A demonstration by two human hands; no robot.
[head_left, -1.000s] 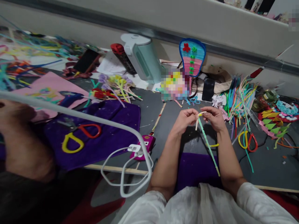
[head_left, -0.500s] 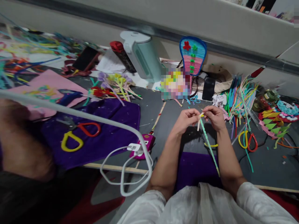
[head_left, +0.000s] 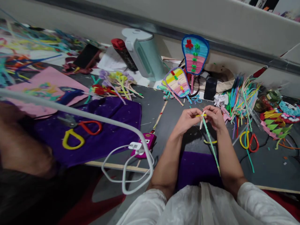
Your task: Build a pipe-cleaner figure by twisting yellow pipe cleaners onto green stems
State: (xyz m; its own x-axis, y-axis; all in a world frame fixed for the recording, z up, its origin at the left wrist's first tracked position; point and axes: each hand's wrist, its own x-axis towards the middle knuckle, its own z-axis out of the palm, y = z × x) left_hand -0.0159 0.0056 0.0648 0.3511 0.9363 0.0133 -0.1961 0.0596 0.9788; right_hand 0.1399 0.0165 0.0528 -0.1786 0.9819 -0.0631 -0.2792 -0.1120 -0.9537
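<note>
My left hand (head_left: pixel 188 119) and my right hand (head_left: pixel 215 117) nearly meet over the dark table, fingertips pinched around the top of a light green twisted pipe cleaner (head_left: pixel 209 137). Its long end hangs down toward my lap. A short yellow piece (head_left: pixel 200 115) lies across the top at my left fingertips, and a pale cream strip (head_left: pixel 201 122) sticks down beside it. Beneath my hands, a yellow loop (head_left: pixel 210 142) rests on the table. A purple cloth (head_left: pixel 197 168) lies at the table edge between my forearms.
Scissors (head_left: pixel 248 141) lie right; others (head_left: pixel 82 132) lie on a purple cloth (head_left: pixel 124 122) left. A white cable arm (head_left: pixel 110 123) crosses before a person's arm (head_left: pixel 23 143). Behind stand a kettle (head_left: pixel 148 56), decorated fans (head_left: pixel 195 54) and a bundle of pipe cleaners (head_left: pixel 243 97).
The yellow piece now shows farther left, across the top of the green pipe cleaner. My fingers have shifted slightly around it. The view has moved a little.
</note>
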